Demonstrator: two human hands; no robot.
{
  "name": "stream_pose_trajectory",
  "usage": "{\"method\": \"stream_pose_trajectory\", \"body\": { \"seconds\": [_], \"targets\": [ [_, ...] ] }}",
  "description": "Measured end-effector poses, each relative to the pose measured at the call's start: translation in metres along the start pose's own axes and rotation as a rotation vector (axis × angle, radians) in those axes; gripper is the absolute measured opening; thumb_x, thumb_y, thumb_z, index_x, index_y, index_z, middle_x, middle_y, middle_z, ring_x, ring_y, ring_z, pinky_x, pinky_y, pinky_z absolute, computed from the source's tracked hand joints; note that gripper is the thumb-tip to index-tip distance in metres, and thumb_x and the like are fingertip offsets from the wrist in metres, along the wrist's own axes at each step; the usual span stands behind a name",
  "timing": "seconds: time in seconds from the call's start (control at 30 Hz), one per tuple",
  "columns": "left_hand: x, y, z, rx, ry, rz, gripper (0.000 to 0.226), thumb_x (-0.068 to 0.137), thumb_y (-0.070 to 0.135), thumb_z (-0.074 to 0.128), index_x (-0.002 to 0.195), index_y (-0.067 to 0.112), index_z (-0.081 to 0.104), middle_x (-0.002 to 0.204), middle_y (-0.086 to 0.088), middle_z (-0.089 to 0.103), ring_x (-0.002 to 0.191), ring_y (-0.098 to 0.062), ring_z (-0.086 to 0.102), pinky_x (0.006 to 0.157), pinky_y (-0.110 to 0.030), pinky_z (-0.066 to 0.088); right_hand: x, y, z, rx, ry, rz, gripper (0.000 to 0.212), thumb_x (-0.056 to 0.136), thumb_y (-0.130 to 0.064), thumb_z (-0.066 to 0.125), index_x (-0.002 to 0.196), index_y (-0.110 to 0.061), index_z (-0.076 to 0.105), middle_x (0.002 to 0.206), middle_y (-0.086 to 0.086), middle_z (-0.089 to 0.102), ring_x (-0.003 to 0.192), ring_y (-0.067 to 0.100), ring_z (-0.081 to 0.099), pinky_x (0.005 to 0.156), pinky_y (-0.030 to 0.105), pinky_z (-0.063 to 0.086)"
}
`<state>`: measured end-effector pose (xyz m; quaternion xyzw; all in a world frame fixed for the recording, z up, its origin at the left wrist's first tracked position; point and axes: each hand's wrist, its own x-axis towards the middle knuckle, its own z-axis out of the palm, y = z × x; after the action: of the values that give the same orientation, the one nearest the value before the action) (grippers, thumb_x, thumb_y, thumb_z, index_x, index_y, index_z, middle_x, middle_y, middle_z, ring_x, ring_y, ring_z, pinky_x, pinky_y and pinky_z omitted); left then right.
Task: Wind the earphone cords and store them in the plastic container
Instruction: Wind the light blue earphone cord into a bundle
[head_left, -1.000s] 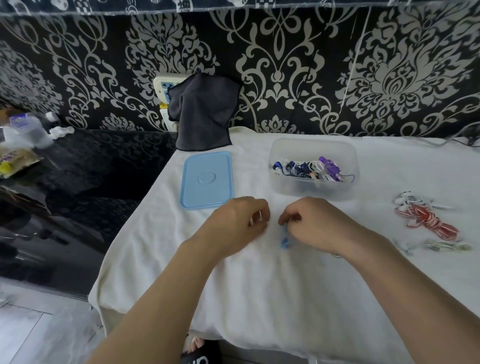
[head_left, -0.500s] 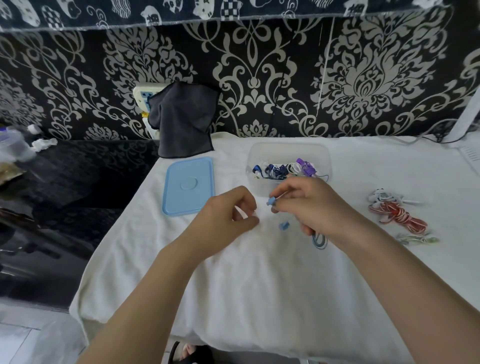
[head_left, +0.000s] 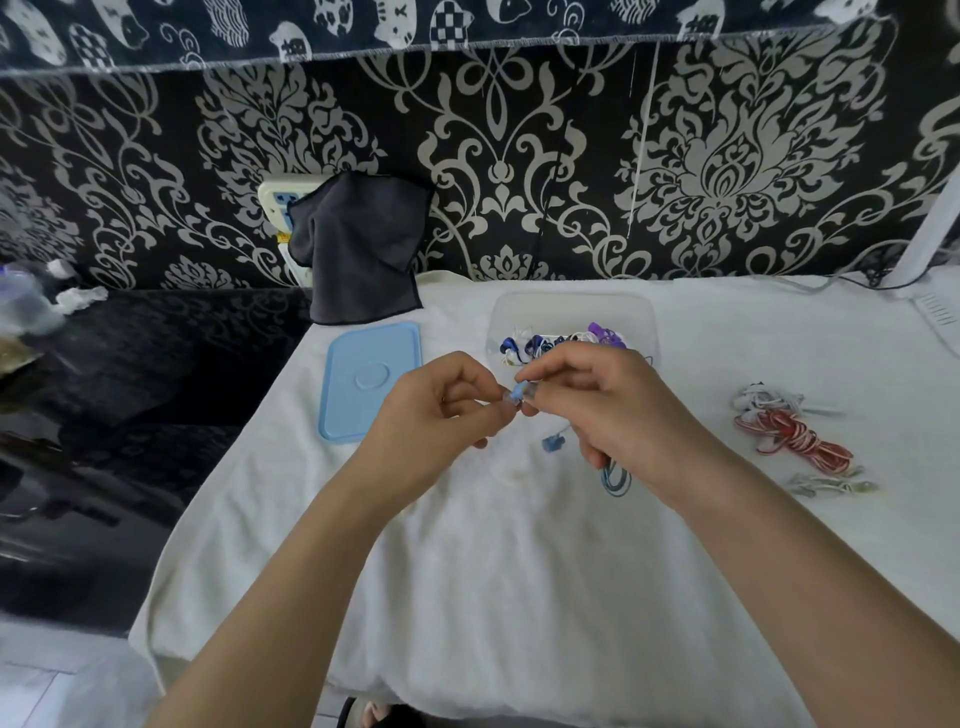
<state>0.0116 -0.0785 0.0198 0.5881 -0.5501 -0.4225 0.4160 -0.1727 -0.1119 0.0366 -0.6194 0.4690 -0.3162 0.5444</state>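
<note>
My left hand (head_left: 441, 415) and my right hand (head_left: 597, 410) meet above the white cloth, both pinching the light blue earphones (head_left: 551, 442) at one bud. The second bud dangles below, and loops of blue cord hang under my right palm. Just behind my hands stands the clear plastic container (head_left: 571, 312), holding several wound earphones in blue, white and purple. To the right, a red-and-white earphone bundle (head_left: 795, 436) lies on the cloth with a pale green pair (head_left: 831, 486) below it.
The light blue container lid (head_left: 371, 382) lies flat left of the container. A dark grey cloth (head_left: 361, 249) hangs over a socket on the patterned wall. The white cloth-covered table (head_left: 519, 571) ends at the left beside a dark glossy surface (head_left: 130, 415).
Both hands rose off the cloth with the blue earphones and came together; my left hand now pinches the bud too. The camera tilted up and panned right.
</note>
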Motion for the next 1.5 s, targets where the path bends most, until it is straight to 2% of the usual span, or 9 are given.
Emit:
{"method": "stream_pose_trajectory", "body": {
  "seconds": [0.23,0.37,0.5,0.6,0.8,1.0,1.13,1.3,1.5],
  "targets": [
    [-0.001,0.004,-0.001,-0.048,0.017,0.010,0.011,0.086,-0.002,0.073,0.088,0.008,0.069,0.083,-0.007,0.078,0.074,-0.014,0.070,0.075,-0.026,0.057,0.000,0.000,0.002,-0.035,0.037,-0.025,0.007,0.091,-0.018,0.068,0.095,-0.022,0.073,0.085,-0.004,0.074,0.035,0.007,0.043,0.051,0.036,0.048],
    [-0.003,0.006,-0.002,-0.069,0.000,0.033,0.016,0.085,-0.010,0.070,0.092,0.004,0.067,0.086,-0.006,0.079,0.088,-0.018,0.076,0.086,-0.025,0.059,0.000,-0.001,0.002,-0.006,0.045,-0.024,0.006,0.091,-0.017,0.069,0.094,-0.021,0.073,0.085,-0.003,0.074,0.035,0.006,0.044,0.044,0.027,0.043],
    [-0.003,0.006,-0.003,-0.053,0.022,0.082,0.019,0.087,-0.014,0.066,0.097,0.002,0.066,0.089,-0.009,0.079,0.091,-0.021,0.077,0.087,-0.028,0.060,0.001,-0.001,0.002,0.081,0.044,0.009,0.006,0.092,-0.013,0.068,0.095,-0.014,0.073,0.082,0.002,0.076,0.037,0.008,0.044,0.040,0.024,0.037],
    [-0.004,0.008,-0.002,-0.035,0.034,0.115,0.020,0.088,-0.010,0.068,0.099,0.007,0.070,0.090,-0.007,0.079,0.090,-0.021,0.076,0.087,-0.028,0.060,0.004,0.000,0.002,0.139,0.039,0.044,0.006,0.091,-0.014,0.069,0.094,-0.013,0.074,0.079,0.004,0.075,0.042,0.014,0.038,0.041,0.026,0.037],
    [-0.007,0.012,-0.001,-0.046,0.036,0.161,0.012,0.091,0.004,0.072,0.099,0.012,0.075,0.091,-0.002,0.079,0.092,-0.017,0.076,0.085,-0.022,0.058,0.005,0.000,0.001,0.306,0.003,0.110,0.010,0.092,-0.011,0.067,0.100,-0.005,0.068,0.072,0.004,0.068,0.039,0.007,0.031,0.039,0.021,0.032],
    [-0.007,0.014,-0.004,-0.157,0.017,0.149,0.011,0.091,0.003,0.070,0.101,0.007,0.073,0.098,-0.009,0.079,0.099,-0.024,0.076,0.094,-0.034,0.058,0.004,-0.003,0.002,0.385,-0.039,0.092,0.007,0.091,-0.008,0.066,0.086,-0.010,0.070,0.076,0.008,0.067,0.047,0.012,0.026,0.040,0.021,0.030],
    [-0.008,0.016,-0.007,-0.202,-0.005,0.134,0.011,0.091,0.002,0.069,0.102,0.002,0.070,0.098,-0.016,0.078,0.100,-0.028,0.075,0.097,-0.040,0.057,0.003,-0.005,0.002,0.365,-0.071,0.059,0.006,0.092,-0.009,0.066,0.086,-0.009,0.069,0.076,0.009,0.068,0.047,0.013,0.025,0.040,0.019,0.032],
    [-0.008,0.017,-0.009,-0.255,0.000,0.129,0.013,0.089,-0.001,0.070,0.102,-0.003,0.070,0.095,-0.021,0.076,0.092,-0.026,0.074,0.092,-0.034,0.058,0.002,-0.008,0.000,0.341,-0.092,0.003,0.007,0.092,-0.009,0.068,0.085,-0.010,0.066,0.073,0.010,0.068,0.042,0.010,0.028,0.040,0.021,0.029],
    [-0.009,0.018,-0.011,-0.296,-0.013,0.121,0.023,0.082,0.007,0.079,0.101,-0.002,0.071,0.097,-0.021,0.075,0.095,-0.034,0.073,0.095,-0.042,0.057,-0.001,-0.011,-0.002,0.326,-0.105,-0.046,0.006,0.091,-0.007,0.068,0.086,-0.008,0.066,0.073,0.011,0.068,0.040,0.008,0.030,0.039,0.022,0.031]
  ]
}}
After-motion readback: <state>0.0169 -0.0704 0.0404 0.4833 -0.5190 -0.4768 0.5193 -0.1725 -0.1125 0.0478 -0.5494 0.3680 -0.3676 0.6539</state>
